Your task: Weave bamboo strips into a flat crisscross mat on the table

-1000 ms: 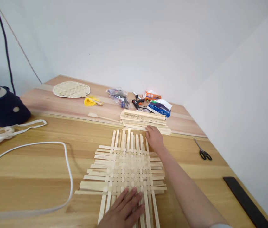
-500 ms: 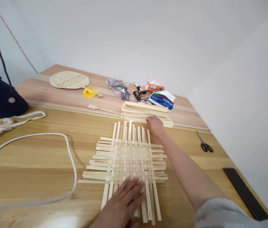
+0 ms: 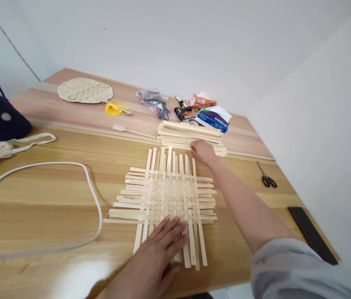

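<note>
A woven mat of pale flat strips point(image 3: 169, 195) lies on the wooden table, its loose ends sticking out on all sides. My left hand point(image 3: 159, 253) rests flat on its near edge, fingers spread. At the front edge of a stack of pale strips point(image 3: 191, 133), my right hand point(image 3: 203, 152) has its fingers curled together. Whatever those fingertips pinch, if anything, is hidden.
Behind are a round woven fan point(image 3: 85, 90), yellow cord point(image 3: 115, 109), a glue gun point(image 3: 182, 112) and a blue tissue pack point(image 3: 213, 119). White cable point(image 3: 85, 170) loops at left. Scissors point(image 3: 267, 178) and a black bar point(image 3: 312, 234) lie at right.
The view has shifted, so the table and everything on it appear higher in the picture. Both hands keep nearly the same places on the mat and at the stack.
</note>
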The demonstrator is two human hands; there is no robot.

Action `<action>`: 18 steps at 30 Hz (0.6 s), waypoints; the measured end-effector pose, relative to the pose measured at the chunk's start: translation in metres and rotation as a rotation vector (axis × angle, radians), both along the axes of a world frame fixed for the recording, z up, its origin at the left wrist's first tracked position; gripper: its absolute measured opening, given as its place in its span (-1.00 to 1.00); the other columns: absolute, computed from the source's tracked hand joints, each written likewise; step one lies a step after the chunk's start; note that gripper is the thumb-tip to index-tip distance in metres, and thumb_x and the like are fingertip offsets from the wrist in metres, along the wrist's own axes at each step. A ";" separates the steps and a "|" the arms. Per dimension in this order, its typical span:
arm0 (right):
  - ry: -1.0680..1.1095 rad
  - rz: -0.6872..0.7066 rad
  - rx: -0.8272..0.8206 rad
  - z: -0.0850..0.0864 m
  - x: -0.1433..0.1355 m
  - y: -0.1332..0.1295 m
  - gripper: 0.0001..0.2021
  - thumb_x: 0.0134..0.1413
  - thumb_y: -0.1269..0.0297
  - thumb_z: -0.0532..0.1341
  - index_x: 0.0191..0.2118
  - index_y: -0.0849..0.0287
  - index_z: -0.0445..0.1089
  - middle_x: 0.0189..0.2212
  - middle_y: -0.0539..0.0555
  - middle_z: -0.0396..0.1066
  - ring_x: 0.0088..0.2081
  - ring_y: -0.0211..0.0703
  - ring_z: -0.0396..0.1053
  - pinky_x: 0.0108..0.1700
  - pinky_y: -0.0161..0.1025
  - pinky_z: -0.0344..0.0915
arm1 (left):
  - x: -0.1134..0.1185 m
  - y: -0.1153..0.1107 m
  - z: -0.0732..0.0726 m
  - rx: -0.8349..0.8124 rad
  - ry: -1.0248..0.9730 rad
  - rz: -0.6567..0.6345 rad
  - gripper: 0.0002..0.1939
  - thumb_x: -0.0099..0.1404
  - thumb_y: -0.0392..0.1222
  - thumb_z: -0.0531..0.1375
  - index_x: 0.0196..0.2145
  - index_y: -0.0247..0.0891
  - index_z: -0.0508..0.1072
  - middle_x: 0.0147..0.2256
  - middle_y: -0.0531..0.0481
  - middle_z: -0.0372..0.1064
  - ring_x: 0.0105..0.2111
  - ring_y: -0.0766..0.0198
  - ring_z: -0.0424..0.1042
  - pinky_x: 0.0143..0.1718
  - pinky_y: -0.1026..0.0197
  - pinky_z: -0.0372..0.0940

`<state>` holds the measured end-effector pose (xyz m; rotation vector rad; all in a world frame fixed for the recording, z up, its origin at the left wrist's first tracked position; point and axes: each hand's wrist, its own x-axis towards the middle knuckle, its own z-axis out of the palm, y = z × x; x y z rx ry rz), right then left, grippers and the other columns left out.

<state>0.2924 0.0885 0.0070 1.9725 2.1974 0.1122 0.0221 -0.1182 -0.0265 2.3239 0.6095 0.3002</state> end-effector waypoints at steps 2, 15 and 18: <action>0.000 0.008 0.015 0.000 -0.001 -0.002 -0.76 0.25 0.43 0.06 -0.06 0.23 0.41 0.01 0.21 0.40 0.06 -0.01 0.28 -0.13 -0.22 0.26 | 0.000 0.000 0.002 -0.015 0.001 -0.004 -0.25 0.26 -0.37 0.16 0.35 -0.08 0.06 0.38 0.00 -0.06 0.38 0.09 -0.07 0.34 -0.19 -0.01; 0.094 -0.004 0.076 -0.001 0.001 0.002 -0.77 0.18 0.41 0.13 -0.06 0.19 0.40 0.00 0.16 0.40 0.03 -0.05 0.30 -0.08 -0.20 0.32 | 0.007 -0.002 -0.051 0.320 -0.180 -0.006 -0.29 0.28 -0.11 0.23 0.33 -0.16 0.11 0.33 -0.09 0.07 0.32 0.01 0.08 0.28 -0.12 0.16; 0.111 -0.034 0.146 0.000 0.003 0.003 -0.75 0.22 0.40 0.08 -0.04 0.15 0.40 0.03 0.15 0.39 0.08 -0.06 0.27 -0.07 -0.21 0.33 | 0.013 0.002 -0.073 0.555 -0.288 0.070 -0.44 0.39 0.01 0.14 0.27 -0.20 0.22 0.28 -0.08 0.18 0.34 0.06 0.05 0.31 -0.04 0.11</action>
